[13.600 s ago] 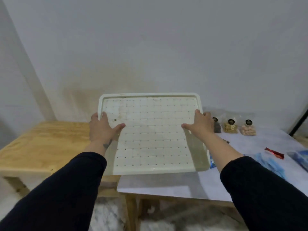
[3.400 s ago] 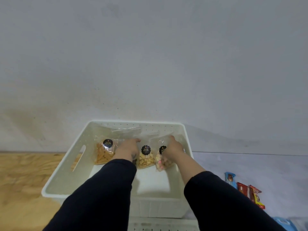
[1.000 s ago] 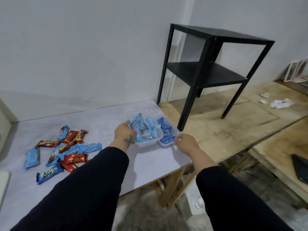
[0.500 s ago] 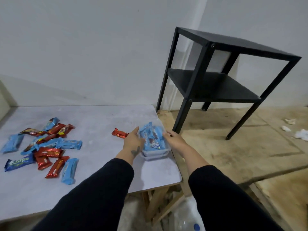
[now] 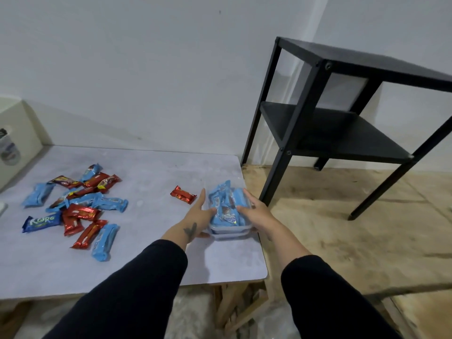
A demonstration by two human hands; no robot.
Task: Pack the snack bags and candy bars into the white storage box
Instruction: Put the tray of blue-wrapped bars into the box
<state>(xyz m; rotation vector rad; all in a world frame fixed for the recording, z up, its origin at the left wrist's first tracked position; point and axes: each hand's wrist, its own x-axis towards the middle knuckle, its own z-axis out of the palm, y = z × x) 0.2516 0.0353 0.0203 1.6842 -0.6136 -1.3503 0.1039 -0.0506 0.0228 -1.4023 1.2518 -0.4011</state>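
- While my left hand lies flat with straight fingers against one side of the clear tubs of blue snack packs, my right hand curls round the other side.
- These stacked tubs sit near the desk corner.
- Loose candy bars lie scattered well to the left; one red bar lies just beside my left fingers.
- At the far left stands the white storage box.

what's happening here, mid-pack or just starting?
Mid-pack. A person's left hand and right hand clasp the sides of stacked clear plastic tubs filled with blue-wrapped candy bars, near the right edge of the grey table. A loose pile of red and blue candy bars and one lone red bar lie unpacked. The white storage box sits at far left.
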